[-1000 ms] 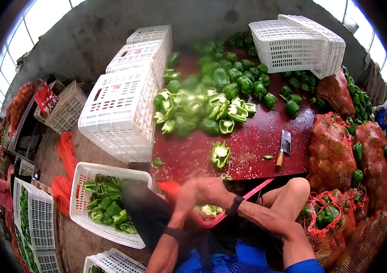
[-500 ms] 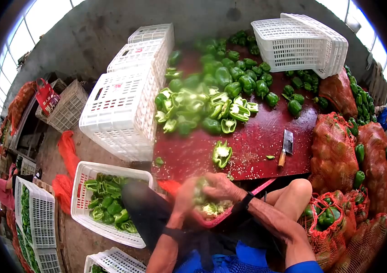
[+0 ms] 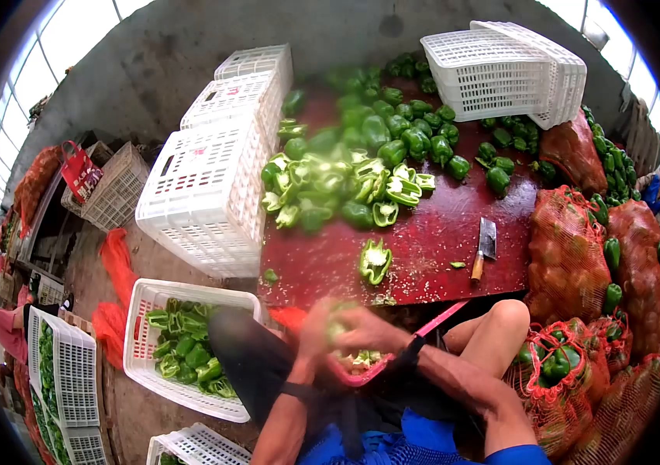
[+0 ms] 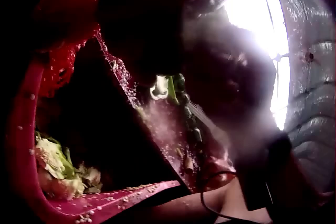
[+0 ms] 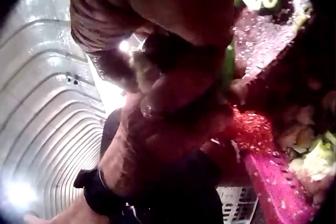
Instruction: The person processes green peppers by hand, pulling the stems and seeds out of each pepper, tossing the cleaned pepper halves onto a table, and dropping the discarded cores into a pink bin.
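Observation:
Both hands meet over a pink bin (image 3: 355, 380) in the person's lap. Between them is a green bell pepper (image 3: 337, 319), blurred and mostly covered by fingers. My left hand (image 3: 314, 332) grips it from the left side. Curled over it from the right are the fingers of my right hand (image 3: 374, 329). In the right wrist view the right hand (image 5: 163, 8) sits above the left hand (image 5: 163, 134), their fingers close together. Pale pepper cores (image 4: 58, 169) and seeds lie in the bin. A cut pepper half (image 3: 376, 262) rests near the table's front edge.
On the red table (image 3: 423, 271) lie a cleaver (image 3: 485, 246), cut peppers (image 3: 314, 186) and whole peppers (image 3: 415, 139). White crates (image 3: 198, 186) stand along its left. A crate of pepper halves (image 3: 190, 349) is at the left knee. Mesh sacks (image 3: 566, 256) line the right.
Half a second ago the right hand was spread wider and the pepper showed more; now the fingers are drawn closer around it. One second ago the hands were together over the bin, hiding it.

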The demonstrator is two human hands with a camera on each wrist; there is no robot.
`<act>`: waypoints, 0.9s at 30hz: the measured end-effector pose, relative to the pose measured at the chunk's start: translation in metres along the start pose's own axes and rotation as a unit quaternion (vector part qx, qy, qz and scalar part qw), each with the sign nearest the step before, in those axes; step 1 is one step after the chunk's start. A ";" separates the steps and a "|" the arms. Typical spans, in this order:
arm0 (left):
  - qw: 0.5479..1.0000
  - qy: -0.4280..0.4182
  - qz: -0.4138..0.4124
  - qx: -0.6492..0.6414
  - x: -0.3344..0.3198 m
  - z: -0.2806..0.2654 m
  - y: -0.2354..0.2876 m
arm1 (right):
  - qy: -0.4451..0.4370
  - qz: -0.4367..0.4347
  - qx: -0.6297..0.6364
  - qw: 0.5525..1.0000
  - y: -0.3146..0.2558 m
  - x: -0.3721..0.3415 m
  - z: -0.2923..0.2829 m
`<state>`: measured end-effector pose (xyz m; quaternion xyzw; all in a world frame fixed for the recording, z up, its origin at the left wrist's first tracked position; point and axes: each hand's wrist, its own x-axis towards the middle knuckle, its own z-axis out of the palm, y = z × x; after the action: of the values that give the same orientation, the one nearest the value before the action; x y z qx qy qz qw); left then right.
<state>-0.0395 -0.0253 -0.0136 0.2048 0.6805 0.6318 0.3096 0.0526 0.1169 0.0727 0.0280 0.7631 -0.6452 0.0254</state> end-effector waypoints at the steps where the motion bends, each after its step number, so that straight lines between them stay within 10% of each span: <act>1: 0.999 -0.028 0.013 -0.044 0.004 -0.002 -0.010 | 0.000 0.016 0.016 1.000 0.006 0.002 -0.003; 6: 0.934 0.012 -0.069 -0.351 -0.014 -0.005 0.020 | -0.023 0.168 0.112 0.979 0.000 -0.010 -0.049; 7: 0.917 0.020 -0.072 -0.393 -0.014 -0.002 0.029 | -0.030 0.209 -0.064 0.975 -0.047 -0.014 -0.056; 9: 0.872 0.023 -0.093 -0.481 -0.011 0.003 0.035 | 0.053 -0.093 -0.493 0.863 -0.014 -0.017 -0.055; 13: 0.961 0.013 -0.002 -0.275 -0.014 0.009 0.041 | 0.175 -0.106 -0.156 0.966 -0.023 -0.007 -0.018; 17: 0.984 0.001 0.172 -0.052 -0.008 0.009 0.033 | 0.130 -0.176 -0.236 0.947 0.018 0.020 0.009; 21: 0.990 0.004 0.105 -0.093 -0.016 0.009 0.043 | 0.132 -0.067 -0.092 0.985 0.025 0.025 0.020; 27: 0.992 -0.030 0.121 0.027 -0.015 0.005 0.024 | 0.152 -0.156 -0.127 0.968 0.007 0.016 0.019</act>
<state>-0.0280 -0.0286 0.0127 0.3125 0.6579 0.6397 0.2455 0.0371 0.0999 0.0617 0.0035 0.8285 -0.5273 -0.1884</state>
